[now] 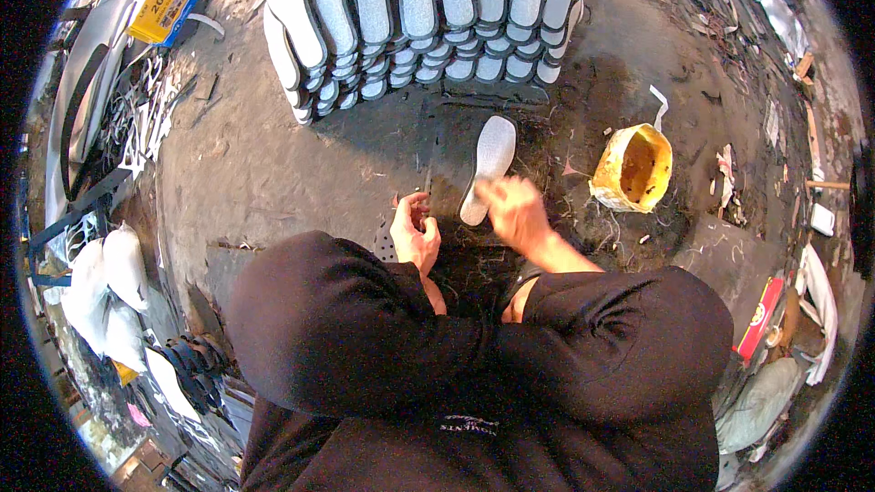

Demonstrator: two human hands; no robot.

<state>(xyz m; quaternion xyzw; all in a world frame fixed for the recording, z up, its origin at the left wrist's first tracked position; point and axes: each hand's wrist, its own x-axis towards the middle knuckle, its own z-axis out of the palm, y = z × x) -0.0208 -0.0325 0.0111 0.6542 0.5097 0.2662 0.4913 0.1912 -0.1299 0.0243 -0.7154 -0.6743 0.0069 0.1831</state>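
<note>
A pale grey, dark-edged shoe sole (495, 148) lies lengthwise in front of me, its narrow end toward me. My right hand (518, 211) is closed at the sole's right edge, over its narrower part. The fingertips are partly hidden behind the knuckles. Left of the sole and apart from it, my left hand (416, 235) has its fingers curled in toward the thumb. What it holds, if anything, cannot be made out. Beside that hand shows a dark piece dotted with small holes (384, 239). Whether the hand touches this piece is unclear.
Stacked rows of similar soles (415, 0) stand beyond my hands. To the right sits a yellow pot (602, 184) with brownish stuff inside. A yellow and blue box (162, 11), scrap strips (150, 109) and white bags (102, 287) are on the left; a red box (758, 319) lies right.
</note>
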